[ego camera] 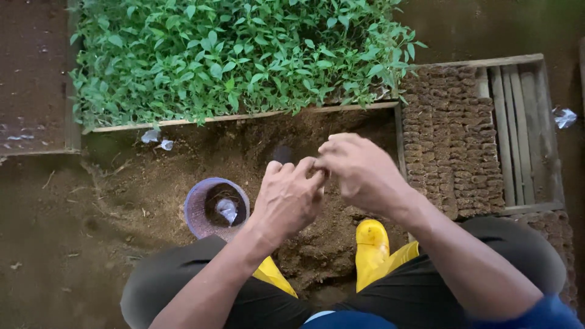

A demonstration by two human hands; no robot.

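My left hand (pixel 287 198) and my right hand (pixel 359 170) meet in front of me above a heap of loose brown soil (pixel 244 152). The fingertips of both hands pinch together around something small that I cannot make out. Just left of my left hand a small purple basket (pixel 201 204) stands on the soil, with scraps of clear plastic inside. My yellow boots (pixel 372 247) are planted at the near edge of the heap, between my knees in dark trousers.
A wooden frame packed with green seedlings (pixel 231 55) lies beyond the soil heap. To the right a slatted wooden tray (pixel 518 134) holds rows of small soil-filled pots (pixel 451 134). Plastic scraps (pixel 157 139) lie by the frame. Bare earth stretches to the left.
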